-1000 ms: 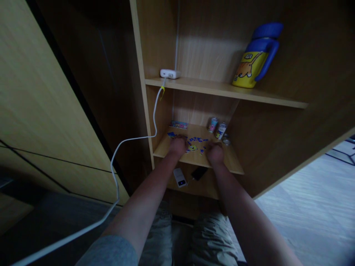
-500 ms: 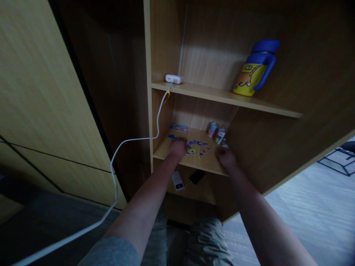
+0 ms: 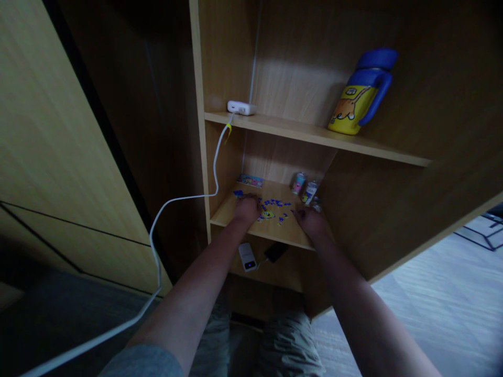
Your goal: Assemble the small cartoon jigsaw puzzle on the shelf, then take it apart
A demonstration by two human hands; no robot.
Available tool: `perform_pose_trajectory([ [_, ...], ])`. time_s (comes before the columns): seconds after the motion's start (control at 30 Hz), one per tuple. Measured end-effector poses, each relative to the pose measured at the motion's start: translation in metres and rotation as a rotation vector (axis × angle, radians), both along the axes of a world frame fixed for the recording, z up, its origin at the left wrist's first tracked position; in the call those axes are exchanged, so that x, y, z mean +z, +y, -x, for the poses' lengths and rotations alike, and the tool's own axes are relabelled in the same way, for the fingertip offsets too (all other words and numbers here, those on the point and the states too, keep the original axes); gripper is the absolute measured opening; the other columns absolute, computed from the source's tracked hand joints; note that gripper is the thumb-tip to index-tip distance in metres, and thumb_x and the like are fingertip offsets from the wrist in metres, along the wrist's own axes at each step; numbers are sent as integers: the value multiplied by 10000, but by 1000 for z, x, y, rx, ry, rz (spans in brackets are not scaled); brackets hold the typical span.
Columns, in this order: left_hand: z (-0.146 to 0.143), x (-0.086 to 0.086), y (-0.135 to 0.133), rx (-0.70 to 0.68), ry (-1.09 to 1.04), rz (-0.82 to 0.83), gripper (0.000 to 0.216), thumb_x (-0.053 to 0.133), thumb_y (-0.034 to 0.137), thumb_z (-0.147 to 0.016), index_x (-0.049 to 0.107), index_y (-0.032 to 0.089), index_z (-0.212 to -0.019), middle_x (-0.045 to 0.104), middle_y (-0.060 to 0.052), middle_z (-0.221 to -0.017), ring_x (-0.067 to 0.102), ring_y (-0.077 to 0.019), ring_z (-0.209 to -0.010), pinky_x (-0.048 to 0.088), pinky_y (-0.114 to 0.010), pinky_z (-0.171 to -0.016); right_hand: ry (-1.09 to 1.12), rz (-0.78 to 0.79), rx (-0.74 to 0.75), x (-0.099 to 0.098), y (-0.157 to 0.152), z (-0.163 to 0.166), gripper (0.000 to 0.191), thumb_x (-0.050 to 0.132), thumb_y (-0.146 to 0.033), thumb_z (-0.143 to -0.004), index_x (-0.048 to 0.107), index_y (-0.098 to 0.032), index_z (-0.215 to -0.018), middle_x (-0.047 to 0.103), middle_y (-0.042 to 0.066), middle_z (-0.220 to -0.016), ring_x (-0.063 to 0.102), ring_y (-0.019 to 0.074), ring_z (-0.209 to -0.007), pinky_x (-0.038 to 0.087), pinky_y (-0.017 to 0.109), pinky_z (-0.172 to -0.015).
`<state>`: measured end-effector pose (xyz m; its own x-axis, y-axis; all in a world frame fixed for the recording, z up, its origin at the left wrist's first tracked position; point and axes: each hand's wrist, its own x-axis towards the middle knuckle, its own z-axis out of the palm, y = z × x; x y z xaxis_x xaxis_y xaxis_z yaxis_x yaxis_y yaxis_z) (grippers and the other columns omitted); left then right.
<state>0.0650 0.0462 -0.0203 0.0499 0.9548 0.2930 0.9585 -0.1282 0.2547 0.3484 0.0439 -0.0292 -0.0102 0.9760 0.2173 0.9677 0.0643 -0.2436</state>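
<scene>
On the middle shelf (image 3: 271,227) lie loose blue jigsaw puzzle pieces (image 3: 274,202). A small partly joined puzzle patch (image 3: 268,214) with yellow in it is between my hands. My left hand (image 3: 247,208) rests at the left of the pieces, its fingers curled down; whatever is beneath them is hidden. My right hand (image 3: 309,219) is low over the right side of the shelf, fingers drawn together. Its fingertips meet a small puzzle piece (image 3: 293,211); whether they grip it is too dark and small to tell. A blue piece or cluster (image 3: 238,193) lies left of my left hand.
Small printed cans (image 3: 309,192) stand behind my right hand. A colourful picture strip (image 3: 250,180) lies at the back left. Above are a white device (image 3: 241,108) with a white cable (image 3: 173,200) and a blue-yellow bottle (image 3: 356,97). A power bank (image 3: 247,256) lies below.
My right hand has moved left from beside the cans to the small piece at the right of the puzzle. My left hand stays at the left pieces. The view has shifted slightly.
</scene>
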Motion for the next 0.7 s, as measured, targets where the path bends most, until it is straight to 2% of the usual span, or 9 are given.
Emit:
perform_pose_trajectory([
  [0.1, 0, 0, 0, -1, 5, -7, 333, 692, 420, -1066, 713, 161, -1275, 716, -116, -1324, 693, -278, -1220, 572, -534, -1090, -1, -18, -11, -1, -4, 0, 395, 515, -378, -1109, 818, -156, -1230, 795, 172, -1250, 764, 251, -1051, 538, 297, -899],
  [0.2, 0, 1, -1, -3, 8, -8, 336, 695, 420, -1064, 713, 157, -1272, 719, -116, -1314, 695, -279, -1215, 573, -536, -1089, -10, -33, -89, -2, -9, 1, 391, 476, -278, -1102, 812, -122, -1224, 788, 213, -1244, 775, 259, -1031, 542, 312, -889],
  [0.33, 1, 3, -1, -2, 16, -7, 320, 691, 420, -1067, 720, 160, -1250, 723, -113, -1301, 699, -272, -1200, 580, -525, -1078, -18, -25, -139, -2, -12, 4, 386, 471, -248, -1092, 828, -118, -1160, 793, 249, -1158, 784, 286, -964, 552, 355, -842],
  [0.47, 2, 2, -1, -9, 25, -6, 323, 697, 419, -1064, 716, 157, -1253, 722, -111, -1296, 700, -272, -1195, 584, -523, -1068, 10, -84, -73, -5, -13, 5, 374, 493, -283, -1093, 819, -162, -1230, 780, 211, -1215, 771, 267, -955, 546, 346, -849],
  [0.57, 2, 2, 1, -15, 30, -9, 322, 696, 416, -1064, 715, 158, -1256, 720, -111, -1301, 699, -272, -1196, 585, -522, -1068, 17, -172, 59, -10, -12, 5, 376, 533, -301, -1082, 785, -194, -1340, 757, 171, -1278, 734, 249, -1045, 537, 323, -953],
  [0.7, 2, 0, 1, -27, 35, -12, 309, 690, 407, -1069, 717, 165, -1259, 719, -113, -1312, 700, -268, -1197, 589, -515, -1068, -3, -247, 206, -15, -9, 3, 328, 575, -305, -1065, 826, -209, -1252, 758, 126, -1254, 671, 245, -1186, 491, 348, -1114],
])
